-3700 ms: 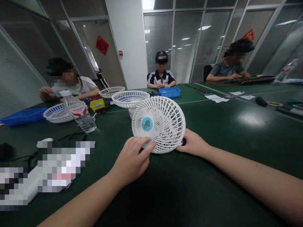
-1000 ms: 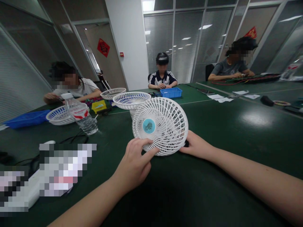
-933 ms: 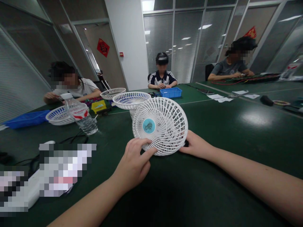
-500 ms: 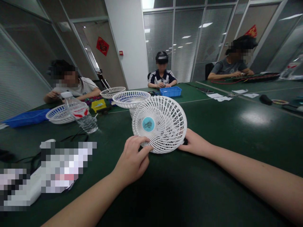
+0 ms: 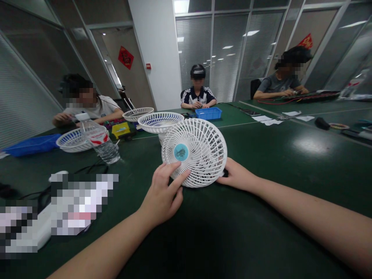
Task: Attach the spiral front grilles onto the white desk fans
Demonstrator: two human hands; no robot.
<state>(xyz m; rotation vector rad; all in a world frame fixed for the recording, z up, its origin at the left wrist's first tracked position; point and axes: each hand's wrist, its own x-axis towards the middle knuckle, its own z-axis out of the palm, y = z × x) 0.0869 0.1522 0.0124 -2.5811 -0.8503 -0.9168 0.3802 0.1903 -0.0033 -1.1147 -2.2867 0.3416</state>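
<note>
A white round fan grille (image 5: 203, 155) with swirling ribs and a turquoise centre disc stands upright and slightly tilted in front of me. My left hand (image 5: 162, 192) rests at its lower left, fingers spread and fingertips touching the ribs below the disc. At the lower right edge, my right hand (image 5: 236, 174) grips the grille from behind, with most fingers hidden. A small dark part shows beside the right hand's fingers. Directly behind the grille is a white slatted round piece (image 5: 161, 118), partly covered.
A water bottle (image 5: 99, 137) leans at the left by another white slatted piece (image 5: 72, 140) and a blue tray (image 5: 31, 144). A blue bin (image 5: 208, 113) sits farther back, with papers (image 5: 267, 119) to its right. Three people sit around the green table (image 5: 261, 155).
My left fingers have slid up from the lower rim onto the ribs and spread apart. The grille has shifted slightly left, with my right hand still at its edge.
</note>
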